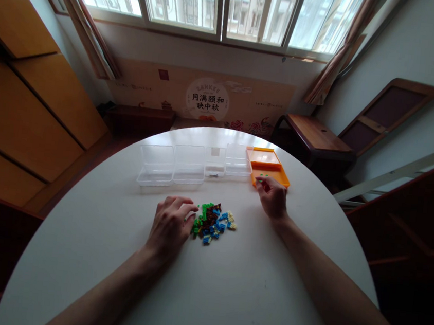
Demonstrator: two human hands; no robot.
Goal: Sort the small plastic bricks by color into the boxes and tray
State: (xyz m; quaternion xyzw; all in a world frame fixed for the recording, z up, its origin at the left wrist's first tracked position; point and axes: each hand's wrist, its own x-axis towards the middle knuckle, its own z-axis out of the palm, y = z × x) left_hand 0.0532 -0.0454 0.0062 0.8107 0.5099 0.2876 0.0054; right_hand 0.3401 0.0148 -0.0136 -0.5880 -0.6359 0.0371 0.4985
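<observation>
My left hand (172, 220) rests on the table at the left edge of a pile of small toy building bricks (211, 221). Its fingers are bent, with a gap between thumb and forefinger. Green, dark brown, blue and pale yellow bricks make up the pile. Over the near edge of an orange box (285, 181), my right hand (274, 198) has its thumb and forefinger pinched together; whatever is between them is too small to make out. A couple of tiny green bricks (266, 176) show inside the box, just beyond the fingertips.
Several clear plastic boxes (188, 172) stand in a row left of the orange box, lids raised. All sit on a round white table (233, 298). Beyond it are a wooden bench (319, 133) at right, wooden cabinets (25, 106) at left, and a window.
</observation>
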